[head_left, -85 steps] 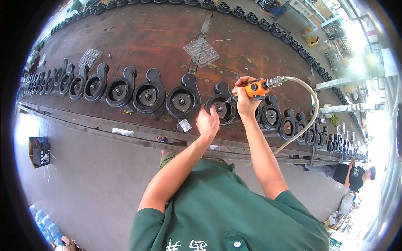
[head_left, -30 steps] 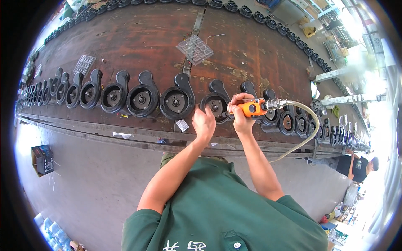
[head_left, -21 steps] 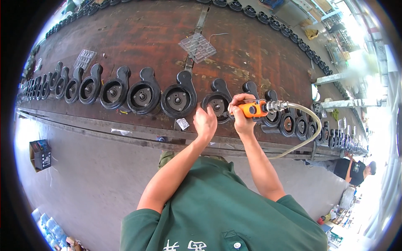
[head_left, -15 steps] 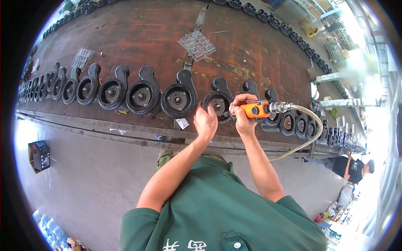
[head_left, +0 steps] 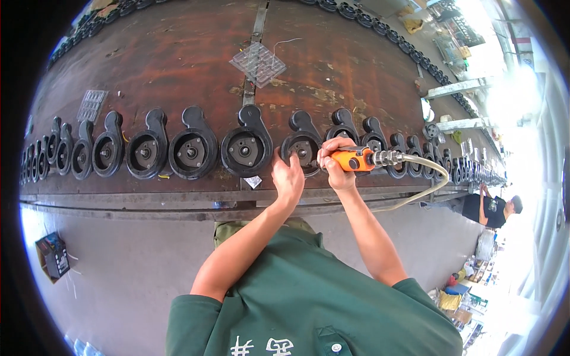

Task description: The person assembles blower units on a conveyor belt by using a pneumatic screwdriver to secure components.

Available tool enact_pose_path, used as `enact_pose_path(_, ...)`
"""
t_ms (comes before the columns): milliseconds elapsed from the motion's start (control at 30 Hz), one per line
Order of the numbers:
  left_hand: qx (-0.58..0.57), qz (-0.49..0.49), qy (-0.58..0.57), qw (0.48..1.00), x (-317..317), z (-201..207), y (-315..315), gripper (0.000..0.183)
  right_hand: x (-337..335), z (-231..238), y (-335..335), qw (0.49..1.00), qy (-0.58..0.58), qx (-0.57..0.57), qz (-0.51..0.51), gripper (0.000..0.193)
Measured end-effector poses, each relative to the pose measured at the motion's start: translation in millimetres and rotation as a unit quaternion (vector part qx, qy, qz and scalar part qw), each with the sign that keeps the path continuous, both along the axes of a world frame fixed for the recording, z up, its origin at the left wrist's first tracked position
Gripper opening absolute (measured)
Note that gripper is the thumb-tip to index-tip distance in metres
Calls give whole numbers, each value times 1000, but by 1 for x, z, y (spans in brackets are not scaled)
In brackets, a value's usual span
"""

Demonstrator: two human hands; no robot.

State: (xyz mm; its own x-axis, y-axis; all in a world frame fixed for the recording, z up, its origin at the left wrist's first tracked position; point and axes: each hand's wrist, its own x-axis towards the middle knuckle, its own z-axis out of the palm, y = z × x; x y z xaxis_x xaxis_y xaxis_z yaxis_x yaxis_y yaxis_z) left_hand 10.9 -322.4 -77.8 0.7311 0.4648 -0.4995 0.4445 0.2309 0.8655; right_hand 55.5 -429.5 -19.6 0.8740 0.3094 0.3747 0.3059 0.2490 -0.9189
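Along the near edge of the bench stands a row of black round housings, each with a rounded arm and a metal centre shaft. My left hand (head_left: 288,177) grips the lower left rim of one black housing (head_left: 301,124), with fingers bent over its edge. In my right hand (head_left: 336,168) is an orange air tool (head_left: 355,160), held level with its tip toward that housing's lower right side. My fingers hide the tip, so I cannot tell whether it touches a screw. A pale air hose (head_left: 438,168) curves from the tool's metal coupling down behind the bench edge.
More housings (head_left: 245,151) line both sides. A clear plastic tray (head_left: 257,64) and another tray (head_left: 92,105) lie on the brown bench (head_left: 178,53). A box (head_left: 53,257) is on the floor. Another person (head_left: 491,209) is at the far right.
My view has shifted, so the bench and housings appear farther left. Both hands stay at the same housing, with the orange tool still in my right hand.
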Motion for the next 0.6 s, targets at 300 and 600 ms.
enact_pose_path(300, -159, 34, -56, 985, 6, 14, -8, 45, -5, 20, 0, 993, 48, -32, -102, 24)
enact_pose_path(600, -152, 147, -107, 971, -8, -4, -22, 51, -5, 73, -104, 988, -66, 137, -33, 21)
